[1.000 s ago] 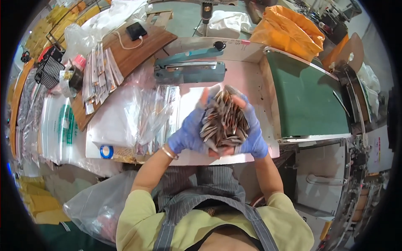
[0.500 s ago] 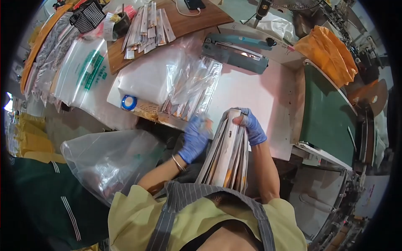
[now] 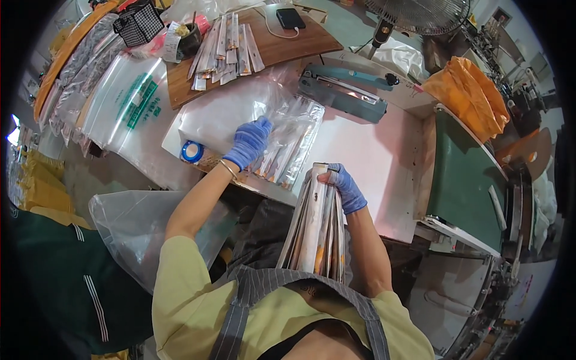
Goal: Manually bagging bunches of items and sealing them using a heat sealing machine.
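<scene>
My right hand point(image 3: 342, 187), in a blue knitted glove, is wrapped round the top of a bundle of long slim packets point(image 3: 312, 225). The bundle stands upright against my apron, its lower ends hidden behind the bib. In a matching glove, my left hand point(image 3: 249, 143) is stretched out over a pile of clear plastic bags point(image 3: 210, 120), fingers closed at the edge of a bag. Its fingertips are partly hidden. Just right of that hand, more slim packets in clear plastic point(image 3: 294, 144) lie on the white worktop.
A blue tape roll point(image 3: 192, 151) sits at the worktop's left edge. Behind are a bag sealer point(image 3: 343, 90) and a wooden board point(image 3: 180, 84) bearing packets point(image 3: 225, 51) and a phone point(image 3: 290, 18). At right are an orange sack point(image 3: 468, 96) and a green panel point(image 3: 462, 180).
My left hand has moved forward and left, from beside the bundle to the clear plastic bags. The right hand still holds the bundle. The view has shifted slightly.
</scene>
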### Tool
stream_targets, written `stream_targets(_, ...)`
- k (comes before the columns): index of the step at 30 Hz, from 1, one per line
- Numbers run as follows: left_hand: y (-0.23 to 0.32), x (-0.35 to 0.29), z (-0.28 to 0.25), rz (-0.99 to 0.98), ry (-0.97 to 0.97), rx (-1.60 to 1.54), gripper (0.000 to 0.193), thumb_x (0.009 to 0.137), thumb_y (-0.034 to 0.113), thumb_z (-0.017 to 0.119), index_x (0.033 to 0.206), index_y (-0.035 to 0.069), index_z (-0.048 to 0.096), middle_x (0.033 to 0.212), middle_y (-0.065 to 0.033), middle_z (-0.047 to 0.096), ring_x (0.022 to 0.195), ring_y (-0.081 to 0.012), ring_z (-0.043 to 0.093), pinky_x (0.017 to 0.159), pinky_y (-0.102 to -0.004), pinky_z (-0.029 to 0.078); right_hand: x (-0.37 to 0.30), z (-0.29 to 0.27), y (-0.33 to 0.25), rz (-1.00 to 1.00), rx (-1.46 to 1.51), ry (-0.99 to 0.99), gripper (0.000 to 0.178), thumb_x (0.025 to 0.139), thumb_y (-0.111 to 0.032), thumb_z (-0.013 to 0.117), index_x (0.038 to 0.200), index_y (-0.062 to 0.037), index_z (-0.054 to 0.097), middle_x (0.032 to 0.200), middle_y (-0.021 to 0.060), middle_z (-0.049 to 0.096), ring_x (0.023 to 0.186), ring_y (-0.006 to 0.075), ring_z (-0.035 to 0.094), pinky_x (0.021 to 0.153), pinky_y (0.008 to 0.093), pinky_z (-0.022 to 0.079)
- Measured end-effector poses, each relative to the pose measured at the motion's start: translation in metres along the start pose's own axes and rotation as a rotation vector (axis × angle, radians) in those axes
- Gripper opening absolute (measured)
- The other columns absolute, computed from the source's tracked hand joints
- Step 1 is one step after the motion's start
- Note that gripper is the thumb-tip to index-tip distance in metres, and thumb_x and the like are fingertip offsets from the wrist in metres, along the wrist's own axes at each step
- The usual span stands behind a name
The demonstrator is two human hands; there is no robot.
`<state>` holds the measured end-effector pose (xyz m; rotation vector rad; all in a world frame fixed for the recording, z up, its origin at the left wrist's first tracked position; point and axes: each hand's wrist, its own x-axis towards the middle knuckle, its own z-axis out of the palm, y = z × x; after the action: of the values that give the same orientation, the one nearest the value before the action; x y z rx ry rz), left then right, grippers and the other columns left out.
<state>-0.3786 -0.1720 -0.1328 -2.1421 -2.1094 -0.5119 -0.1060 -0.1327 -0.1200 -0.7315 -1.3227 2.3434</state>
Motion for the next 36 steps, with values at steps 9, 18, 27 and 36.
stream_targets(9,0.06,-0.039,-0.024,0.051,-0.124,0.024,0.048,0.076,0.006,0.046,0.123,0.005,0.037,0.111,-0.015,0.052,0.07,-0.0296,0.059,0.057,-0.0356,0.048,0.043,0.016,0.02,0.049,0.011,-0.187,0.051,0.069,-0.015,0.061,0.113,0.0065,0.05,0.092,0.0153,0.063,0.077,0.0193,0.062,0.074,0.0282,0.049)
stream_targets(18,0.122,-0.106,0.015,-0.061,0.179,-0.536,0.032,0.085,0.011,0.043,0.116,0.008,0.049,0.113,-0.01,0.053,0.079,-0.0221,0.059,0.064,-0.03,0.049,0.075,-0.066,0.088,-0.623,-0.698,0.18,0.074,0.073,-0.029,0.07,0.131,-0.0036,0.031,0.109,0.0104,0.053,0.089,0.0147,0.054,0.077,0.0263,0.046)
stream_targets(27,0.169,-0.035,0.106,-0.643,-0.8,-2.564,0.043,0.089,0.038,0.04,0.111,0.002,0.052,0.097,-0.0115,0.059,0.085,-0.0228,0.058,0.08,-0.0348,0.048,-0.006,-0.062,0.052,-0.489,0.548,0.249,0.056,0.083,-0.037,0.052,0.124,-0.0021,0.037,0.118,0.014,0.047,0.098,0.0205,0.053,0.083,0.0304,0.046)
stream_targets(36,0.184,-0.186,0.046,-0.215,-0.472,-0.939,0.028,0.086,0.023,0.043,0.093,0.001,0.057,0.071,-0.0206,0.059,0.063,-0.0284,0.058,0.058,-0.0417,0.046,-0.155,0.025,0.089,0.025,0.397,0.69,0.043,0.088,-0.04,0.038,0.116,-0.0073,0.045,0.097,0.0054,0.055,0.082,0.0162,0.056,0.071,0.027,0.048)
